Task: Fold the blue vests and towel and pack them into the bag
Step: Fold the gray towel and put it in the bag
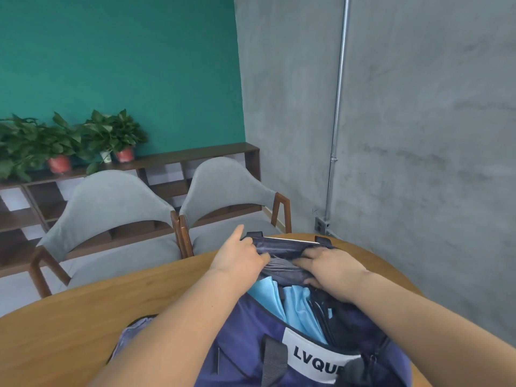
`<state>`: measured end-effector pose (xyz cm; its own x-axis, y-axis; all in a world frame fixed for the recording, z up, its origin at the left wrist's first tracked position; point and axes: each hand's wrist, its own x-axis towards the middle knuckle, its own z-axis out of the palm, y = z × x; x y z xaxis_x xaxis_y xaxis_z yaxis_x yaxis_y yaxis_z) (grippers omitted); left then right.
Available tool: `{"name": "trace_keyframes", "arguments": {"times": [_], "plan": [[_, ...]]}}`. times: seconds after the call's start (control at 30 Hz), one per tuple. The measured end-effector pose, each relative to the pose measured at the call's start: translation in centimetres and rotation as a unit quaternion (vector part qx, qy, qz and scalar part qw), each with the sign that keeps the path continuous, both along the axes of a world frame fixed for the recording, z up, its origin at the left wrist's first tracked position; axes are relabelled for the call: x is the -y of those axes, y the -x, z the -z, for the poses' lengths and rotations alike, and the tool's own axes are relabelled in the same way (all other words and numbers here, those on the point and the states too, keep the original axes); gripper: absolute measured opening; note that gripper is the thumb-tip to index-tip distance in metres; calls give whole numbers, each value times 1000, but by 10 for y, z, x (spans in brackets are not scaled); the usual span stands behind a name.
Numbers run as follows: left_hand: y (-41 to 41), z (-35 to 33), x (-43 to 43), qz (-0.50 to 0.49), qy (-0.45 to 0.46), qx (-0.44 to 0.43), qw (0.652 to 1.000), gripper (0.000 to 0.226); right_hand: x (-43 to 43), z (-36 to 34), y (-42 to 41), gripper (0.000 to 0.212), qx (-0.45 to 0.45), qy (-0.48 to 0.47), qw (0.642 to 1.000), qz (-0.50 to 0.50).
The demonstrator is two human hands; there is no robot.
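A dark blue bag [240, 350] with a white label lies open on the round wooden table [83, 317]. Light blue folded fabric, the vests [296, 305], shows inside its opening. At the far end of the bag lies a grey-blue bunched cloth, apparently the towel [282, 268]. My left hand [240, 259] grips that cloth and the bag's far edge. My right hand [332, 268] presses down on the same cloth from the right, fingers curled over it. Whether the cloth is towel or bag lining is hard to tell.
Two grey chairs [111, 208] with wooden arms stand across the table. Behind them a low dark shelf [195, 157] carries potted plants [122, 135]. A grey concrete wall [418, 135] with a metal pipe stands close on the right.
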<state>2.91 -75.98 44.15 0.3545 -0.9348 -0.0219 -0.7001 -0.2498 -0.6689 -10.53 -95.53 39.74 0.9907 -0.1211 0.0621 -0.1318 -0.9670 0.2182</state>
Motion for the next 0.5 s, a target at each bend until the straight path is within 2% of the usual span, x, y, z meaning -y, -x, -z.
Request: {"name": "trace_keyframes", "arguments": {"times": [0.1, 0.23, 0.37, 0.43, 0.5], "plan": [[1, 3, 0, -20, -17, 11, 1000, 46, 4, -10, 18, 38, 40, -7, 999, 14], [10, 7, 6, -45, -59, 24, 997, 34, 11, -10, 31, 36, -40, 54, 997, 47], [11, 8, 6, -51, -59, 31, 996, 31, 9, 5, 25, 33, -55, 129, 990, 31], [8, 10, 3, -57, -51, 28, 997, 30, 10, 3, 25, 20, -16, 159, 987, 15], [3, 12, 1, -65, -42, 25, 997, 31, 16, -4, 28, 17, 44, 141, 988, -47]]}}
